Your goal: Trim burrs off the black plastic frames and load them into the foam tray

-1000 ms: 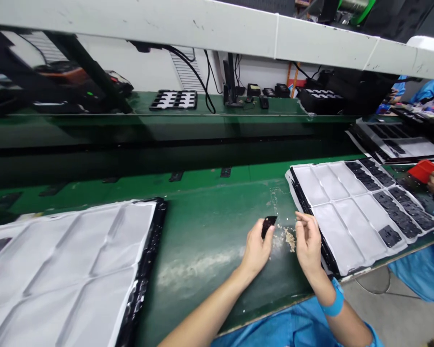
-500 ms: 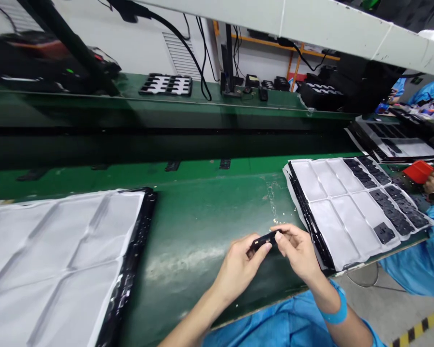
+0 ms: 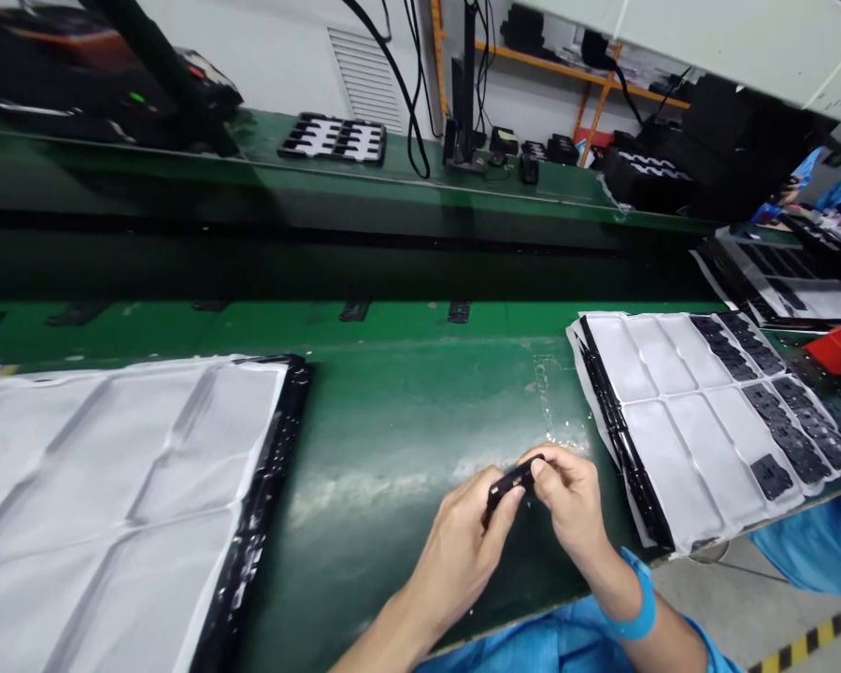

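Between my two hands is a small black plastic part [image 3: 510,486], held tilted above the green bench. My left hand [image 3: 466,528] grips its left end, thumb on the near side. The fingers of my right hand [image 3: 567,491] pinch its right end, and a blue band circles that wrist. To the right lies a stack of trays lined with white sheet [image 3: 662,421], with several black plastic pieces [image 3: 785,430] in its right-hand compartments. One single black piece [image 3: 771,477] sits near that tray's front edge.
A stack of white-lined black trays [image 3: 133,467] covers the bench's left side. Several flat black pieces [image 3: 459,311] lie along the back of the green bench [image 3: 406,402]. At right are a red scoop-like object [image 3: 837,350] and a co-worker's blue sleeve [image 3: 813,547]. A raised shelf [image 3: 364,192] runs behind.
The view has shifted, so the bench things appear farther right. Both hands still hold the black part, now tilted more steeply. The co-worker's hand has mostly left the picture at the right.
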Available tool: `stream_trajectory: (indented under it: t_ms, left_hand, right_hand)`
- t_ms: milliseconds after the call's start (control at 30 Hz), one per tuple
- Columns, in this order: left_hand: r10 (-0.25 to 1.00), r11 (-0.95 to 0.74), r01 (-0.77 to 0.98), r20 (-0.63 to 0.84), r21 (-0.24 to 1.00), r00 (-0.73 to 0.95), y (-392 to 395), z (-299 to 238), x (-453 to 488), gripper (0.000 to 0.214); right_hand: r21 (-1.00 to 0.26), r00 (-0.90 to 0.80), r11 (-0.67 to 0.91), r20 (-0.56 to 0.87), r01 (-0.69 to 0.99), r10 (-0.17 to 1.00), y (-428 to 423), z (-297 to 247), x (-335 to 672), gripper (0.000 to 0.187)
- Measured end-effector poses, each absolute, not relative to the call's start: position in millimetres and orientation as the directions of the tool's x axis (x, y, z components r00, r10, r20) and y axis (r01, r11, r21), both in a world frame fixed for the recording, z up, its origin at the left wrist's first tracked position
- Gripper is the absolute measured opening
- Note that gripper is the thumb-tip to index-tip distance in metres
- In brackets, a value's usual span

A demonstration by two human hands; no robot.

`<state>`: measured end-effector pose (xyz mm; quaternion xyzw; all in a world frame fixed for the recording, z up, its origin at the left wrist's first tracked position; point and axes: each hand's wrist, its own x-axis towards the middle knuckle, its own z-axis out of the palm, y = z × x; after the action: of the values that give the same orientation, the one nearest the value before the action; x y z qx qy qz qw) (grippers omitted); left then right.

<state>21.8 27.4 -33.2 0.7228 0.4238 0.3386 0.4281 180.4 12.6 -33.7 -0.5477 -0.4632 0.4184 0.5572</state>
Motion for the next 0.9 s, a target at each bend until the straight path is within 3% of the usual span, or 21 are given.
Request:
stream_trajectory:
  t_ms: [300,667,900]
  left_hand:
    - [0.897,-0.096,0.319,-0.056,0.943,0.438,34,-31,2,0.034]
    - [0.909,-0.081,0.369,-0.083,0.926,0.408,45,-23,-2,0.034]
    - [0.911,-0.09,0.403,-0.088,0.911,0.403,50,-24,8,0.034]
  right_hand:
    - [-0.997,0.134,-0.024,-0.013,0.08,0.991,20,-37,167,0.024]
    - [-0.999,0.015,-0.047,-0.047,0.025,0.999,31,-34,173,0.022]
    - [-0.998,0.087,-0.051,-0.047,0.034,0.995,36,-44,177,0.019]
